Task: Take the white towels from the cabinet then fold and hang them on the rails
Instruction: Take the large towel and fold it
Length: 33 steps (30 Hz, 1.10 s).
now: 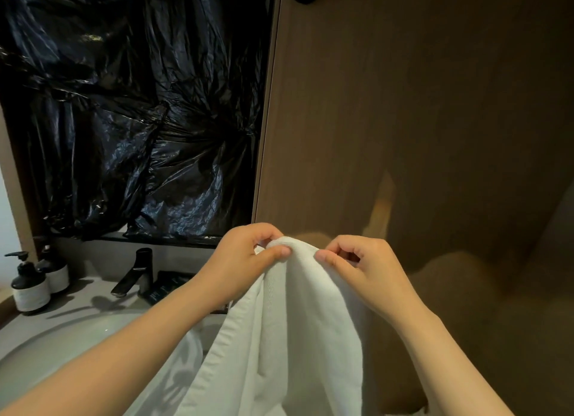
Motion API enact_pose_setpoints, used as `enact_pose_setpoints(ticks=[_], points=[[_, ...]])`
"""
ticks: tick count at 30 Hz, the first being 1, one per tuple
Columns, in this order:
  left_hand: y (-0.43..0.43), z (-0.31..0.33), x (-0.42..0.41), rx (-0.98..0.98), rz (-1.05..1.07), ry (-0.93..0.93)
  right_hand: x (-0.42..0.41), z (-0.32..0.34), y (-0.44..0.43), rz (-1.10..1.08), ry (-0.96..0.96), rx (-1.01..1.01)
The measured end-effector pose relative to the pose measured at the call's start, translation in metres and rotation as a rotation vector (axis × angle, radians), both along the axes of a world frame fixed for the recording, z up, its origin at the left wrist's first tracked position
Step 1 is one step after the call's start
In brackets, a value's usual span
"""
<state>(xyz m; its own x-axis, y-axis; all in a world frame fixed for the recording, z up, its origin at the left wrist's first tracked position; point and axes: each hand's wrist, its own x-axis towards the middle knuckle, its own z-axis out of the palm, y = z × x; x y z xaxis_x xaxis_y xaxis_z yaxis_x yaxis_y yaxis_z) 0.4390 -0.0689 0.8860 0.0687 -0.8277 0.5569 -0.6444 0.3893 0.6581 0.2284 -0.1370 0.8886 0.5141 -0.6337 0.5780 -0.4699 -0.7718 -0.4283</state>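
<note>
The right half of the view is filled by a tall wooden panel [403, 105], and the left by crumpled black plastic sheeting [124, 105] stretched above the counter. Down at lower left, a pale round basin [56, 363] is seen. And there, right in the middle, the white towel [295, 338] is held up in the air in front of the panel's lower edge. It is draped downward from the hands towards the bottom of the frame, with its left side trailing over the basin's rim.

The towel's top edge is pinched by the left hand [245, 257] between thumb and curled fingers. The same edge is pinched just beside it by the right hand [363, 272], fingers tucked in and clamped on the cloth. Only a short hump of fabric is left between the two grips.

So the long axis is hung straight down from the fingers, and the whole length lies below both hands. Neither hand is placed nearer than the other. A fold is judged to be in progress; for the next move, the hands would probably have to be slid apart along that top edge.

No rail is shown anywhere. Behind the left forearm a black tap [136, 269] is glimpsed, and two pump bottles [29, 288] are parked at far left.
</note>
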Motion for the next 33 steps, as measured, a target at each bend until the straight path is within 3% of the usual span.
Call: enact_pose_setpoints(ticks=[16, 19, 26, 29, 33], points=[[-0.007, 0.005, 0.022, -0.043, 0.179, 0.002, -0.042, -0.010, -0.013, -0.154, -0.009, -0.018], [-0.008, 0.011, 0.023, -0.066, 0.210, -0.004, -0.040, 0.011, -0.006, -0.103, -0.097, -0.020], [-0.031, 0.073, 0.013, -0.352, 0.265, 0.013, -0.022, 0.075, 0.030, 0.085, -0.359, 0.058], [-0.057, 0.069, 0.009, -0.276, 0.260, -0.007, -0.012, 0.069, 0.025, 0.043, -0.328, 0.096], [-0.065, 0.005, 0.000, -0.087, 0.242, -0.094, -0.009, 0.022, 0.009, -0.141, -0.332, 0.206]])
